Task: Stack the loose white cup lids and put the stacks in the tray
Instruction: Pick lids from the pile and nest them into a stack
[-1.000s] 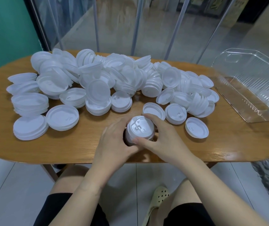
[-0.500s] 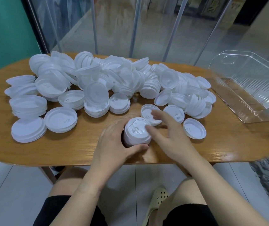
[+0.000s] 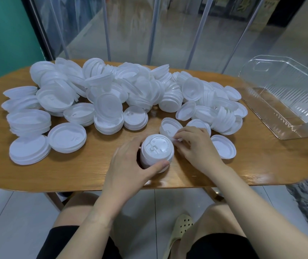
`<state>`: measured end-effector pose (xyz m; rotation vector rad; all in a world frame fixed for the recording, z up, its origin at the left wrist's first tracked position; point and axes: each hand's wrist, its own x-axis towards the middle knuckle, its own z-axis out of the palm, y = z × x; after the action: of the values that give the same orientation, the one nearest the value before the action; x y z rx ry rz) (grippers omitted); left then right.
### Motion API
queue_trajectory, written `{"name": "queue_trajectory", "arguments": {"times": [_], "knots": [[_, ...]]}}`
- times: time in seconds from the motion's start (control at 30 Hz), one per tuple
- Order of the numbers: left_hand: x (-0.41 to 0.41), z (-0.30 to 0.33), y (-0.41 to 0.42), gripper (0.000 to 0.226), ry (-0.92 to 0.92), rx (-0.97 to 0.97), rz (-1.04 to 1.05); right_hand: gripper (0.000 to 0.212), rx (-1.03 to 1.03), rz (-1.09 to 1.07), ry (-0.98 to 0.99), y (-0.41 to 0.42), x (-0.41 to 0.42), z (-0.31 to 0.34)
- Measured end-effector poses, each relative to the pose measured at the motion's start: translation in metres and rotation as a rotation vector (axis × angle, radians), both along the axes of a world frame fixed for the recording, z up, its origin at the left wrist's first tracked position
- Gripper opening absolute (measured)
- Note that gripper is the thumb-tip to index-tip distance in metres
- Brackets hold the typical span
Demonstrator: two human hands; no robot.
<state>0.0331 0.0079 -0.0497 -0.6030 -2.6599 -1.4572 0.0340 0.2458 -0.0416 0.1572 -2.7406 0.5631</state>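
A stack of white lids (image 3: 157, 151) stands near the table's front edge. My left hand (image 3: 129, 165) grips it, thumb across its front and fingers round its left side. Just right of the stack, my right hand (image 3: 196, 146) pinches the near rim of an upturned loose lid (image 3: 169, 127). Another upturned lid (image 3: 224, 148) lies right of that hand. A big heap of loose white lids (image 3: 130, 90) covers the middle and left of the table. The clear plastic tray (image 3: 287, 101) sits at the right end with nothing in it.
The wooden table (image 3: 74, 172) has rounded ends. Short lid stacks (image 3: 29, 123) sit at the left. Behind the table are glass panels and a green wall (image 3: 3, 38). My knees and a sandal show below the table edge.
My right hand left the stack, reached back right and took hold of the upturned lid behind it. My left hand kept its grip on the stack.
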Motion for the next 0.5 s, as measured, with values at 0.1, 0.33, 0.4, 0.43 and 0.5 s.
{"name": "queue_trajectory", "arguments": {"times": [0.1, 0.33, 0.4, 0.43, 0.5], "knots": [[-0.001, 0.0, 0.0, 0.068, -0.001, 0.006, -0.004, 0.008, -0.082, -0.001, 0.006, -0.003, -0.001, 0.004], [-0.002, -0.001, 0.0, 0.071, -0.016, 0.011, -0.005, 0.012, -0.515, -0.089, -0.138, -0.008, 0.008, 0.023], [-0.002, -0.001, -0.001, 0.072, -0.023, 0.012, -0.005, 0.009, -0.583, -0.109, -0.119, -0.008, 0.011, 0.029], [-0.002, -0.001, -0.001, 0.072, -0.024, 0.013, -0.004, 0.008, -0.605, -0.114, -0.108, -0.007, 0.011, 0.032], [-0.002, -0.001, 0.0, 0.072, -0.021, 0.012, 0.0, 0.01, -0.681, -0.113, -0.083, -0.007, 0.013, 0.041]]}}
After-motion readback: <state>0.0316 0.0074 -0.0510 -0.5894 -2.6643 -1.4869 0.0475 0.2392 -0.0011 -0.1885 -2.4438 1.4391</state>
